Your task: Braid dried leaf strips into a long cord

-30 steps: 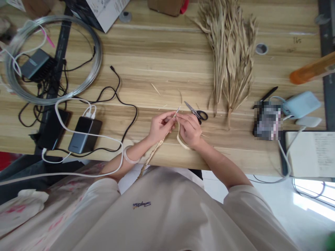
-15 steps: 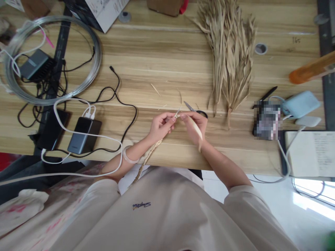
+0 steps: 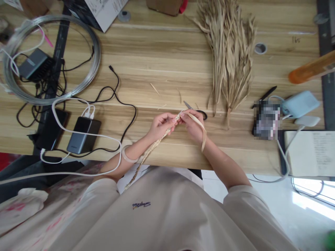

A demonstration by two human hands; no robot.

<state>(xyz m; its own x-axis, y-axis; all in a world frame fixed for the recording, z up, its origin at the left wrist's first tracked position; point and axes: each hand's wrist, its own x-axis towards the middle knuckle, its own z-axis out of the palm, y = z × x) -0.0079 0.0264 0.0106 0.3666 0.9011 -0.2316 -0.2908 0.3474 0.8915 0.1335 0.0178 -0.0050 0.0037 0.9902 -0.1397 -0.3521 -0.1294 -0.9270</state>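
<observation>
My left hand [image 3: 162, 125] is closed around the upper end of a thin braided straw cord [image 3: 150, 149], which trails down past my wrist toward my lap. Close beside it, my right hand [image 3: 194, 125] pinches a pale flat strip of dried leaf [image 3: 200, 126] at the cord's tip. The strip's loose end bends over the back of that hand. A thin pointed tip sticks up between my fingertips. Just behind my right hand lie scissors [image 3: 201, 113] with black handles, partly hidden by it.
A bundle of dried leaves [image 3: 227, 52] lies at the back right. On the left are a wire coil [image 3: 98, 66], a power bank [image 3: 83, 136] and tangled cables. An orange cylinder [image 3: 309, 69], a blue power bank [image 3: 300, 104] and an open notebook [image 3: 300, 153] sit on the right.
My right hand has turned slightly, and the leaf strip now arcs higher and wider over it. The braided cord has shifted a little. Both hands stay close together.
</observation>
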